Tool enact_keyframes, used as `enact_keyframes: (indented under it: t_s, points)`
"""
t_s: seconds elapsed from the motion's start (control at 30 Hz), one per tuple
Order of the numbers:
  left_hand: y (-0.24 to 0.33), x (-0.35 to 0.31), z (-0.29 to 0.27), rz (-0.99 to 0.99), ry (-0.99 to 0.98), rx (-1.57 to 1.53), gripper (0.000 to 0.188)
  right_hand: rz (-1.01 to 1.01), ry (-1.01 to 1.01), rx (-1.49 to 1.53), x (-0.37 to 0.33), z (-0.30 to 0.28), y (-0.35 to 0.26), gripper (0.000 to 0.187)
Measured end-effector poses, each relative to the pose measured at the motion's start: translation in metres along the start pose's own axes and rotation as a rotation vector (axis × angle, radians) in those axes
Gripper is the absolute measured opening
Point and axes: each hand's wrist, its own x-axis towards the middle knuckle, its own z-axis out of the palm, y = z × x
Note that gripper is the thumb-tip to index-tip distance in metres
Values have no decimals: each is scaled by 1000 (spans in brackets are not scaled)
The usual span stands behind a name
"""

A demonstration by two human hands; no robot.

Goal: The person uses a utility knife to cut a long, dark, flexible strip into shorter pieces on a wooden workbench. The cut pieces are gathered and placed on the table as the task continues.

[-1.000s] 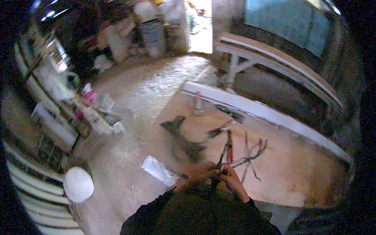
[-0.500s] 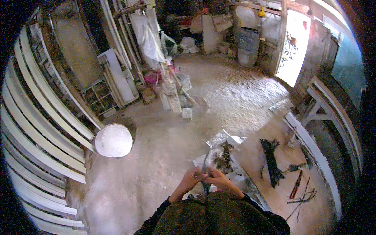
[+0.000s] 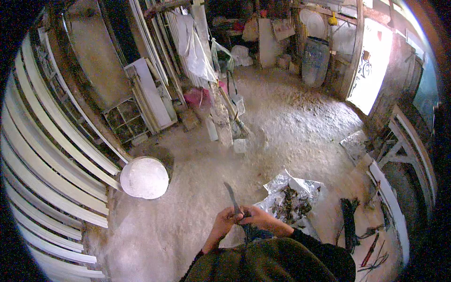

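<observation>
Close together in front of my body, my left hand (image 3: 224,222) and my right hand (image 3: 262,220) both pinch a thin dark grey strip (image 3: 230,191). Its upper end sticks up past my fingers and curves to the left. Fingers and thumbs meet around its lower part, where the grip hides detail. Just beyond my right hand lies a crumpled silver sheet (image 3: 278,182) with brown scraps (image 3: 292,206) on it. Further right rests a bundle of black strips (image 3: 348,225), and near it a slim reddish tool (image 3: 371,249) beside thin dark strands (image 3: 378,262).
A round white-topped container (image 3: 144,177) stands at left, beside long pale slats (image 3: 56,164). Ahead is a post (image 3: 220,115) hung with white cloth (image 3: 195,51). A blue barrel (image 3: 314,61) stands near the bright doorway (image 3: 371,66). A white-edged board (image 3: 390,207) borders the right.
The view has shifted, so the room's things sit further right and the silver sheet shows more fully. My hands remain together on the strip, whose upper end now leans left.
</observation>
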Motion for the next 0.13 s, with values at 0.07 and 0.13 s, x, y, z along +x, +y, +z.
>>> enact_keyframes:
  t_s: [0.07,0.13]
  points:
    - [11,48,-9,97,25,134,12,89,-35,52,27,-25,-34,25]
    - [20,96,-17,157,40,215,12,117,-58,77,57,-54,-70,24]
